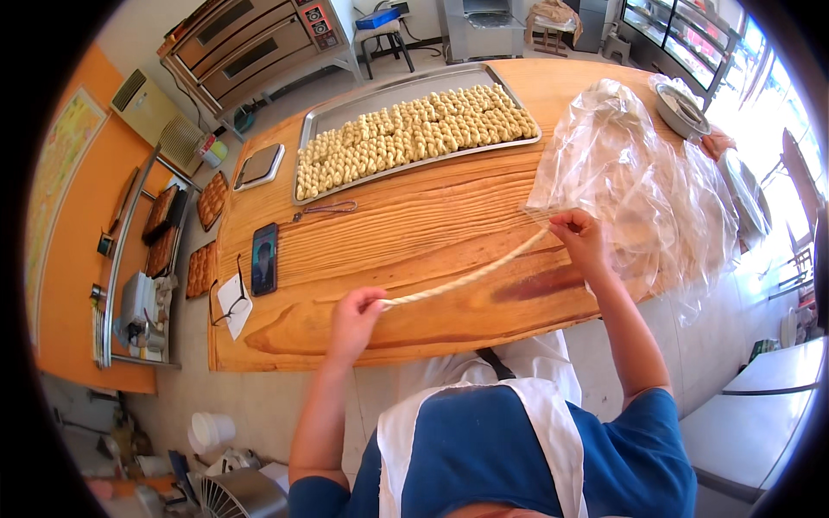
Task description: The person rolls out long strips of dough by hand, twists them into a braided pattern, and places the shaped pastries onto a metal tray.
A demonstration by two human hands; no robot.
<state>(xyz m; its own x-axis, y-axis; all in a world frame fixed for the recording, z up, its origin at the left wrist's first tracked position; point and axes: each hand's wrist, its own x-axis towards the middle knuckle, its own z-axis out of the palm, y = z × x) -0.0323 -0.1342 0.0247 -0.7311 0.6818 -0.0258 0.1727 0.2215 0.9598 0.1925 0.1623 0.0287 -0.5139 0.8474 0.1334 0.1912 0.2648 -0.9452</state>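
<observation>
A long, pale twisted strand of dough point(471, 275) stretches between my two hands above the wooden table point(345, 250), sagging slightly. My left hand point(356, 321) pinches its lower left end near the table's front edge. The upper right end is pinched by my right hand point(580, 237), held farther from me beside the clear plastic sheet point(622, 173). Beyond my hands, a metal tray point(389, 99) holds rows of small twisted dough pieces point(414, 129).
Along the table's left side are a scale point(260, 166), a phone point(264, 258), eyeglasses point(239, 298) on white paper and a thin cord point(326, 208). A metal bowl point(682, 110) stands at the far right. Behind the table is a deck oven point(250, 56).
</observation>
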